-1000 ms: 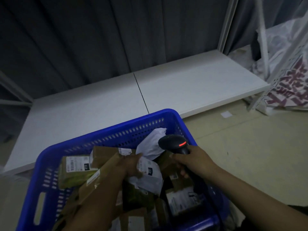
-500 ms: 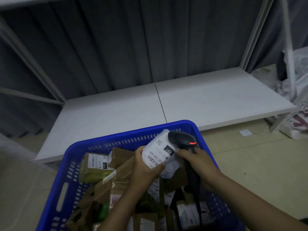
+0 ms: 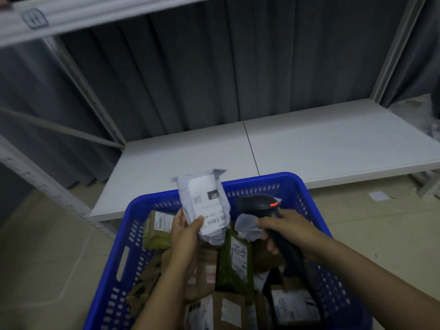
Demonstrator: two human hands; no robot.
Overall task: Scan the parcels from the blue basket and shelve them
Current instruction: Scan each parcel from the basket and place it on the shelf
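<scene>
My left hand (image 3: 184, 231) grips a small white poly-bag parcel (image 3: 204, 201) by its lower end and holds it upright above the blue basket (image 3: 292, 184), its label facing me. Just to the right, my right hand (image 3: 287, 228) grips the handle of a black barcode scanner (image 3: 258, 203) whose red light is on. The scanner's head sits beside the parcel. The basket holds several brown, green and white parcels (image 3: 234, 265).
A low white shelf board (image 3: 309, 148) lies right behind the basket, with grey curtain behind it. Metal shelf uprights (image 3: 95, 98) stand left and right; a higher shelf (image 3: 71, 13) crosses the top. A paper scrap (image 3: 378, 196) lies on the floor at right.
My left hand has lifted the white parcel out of the basket and raised it upright. The scanner stayed close on its right. My view has tilted upward.
</scene>
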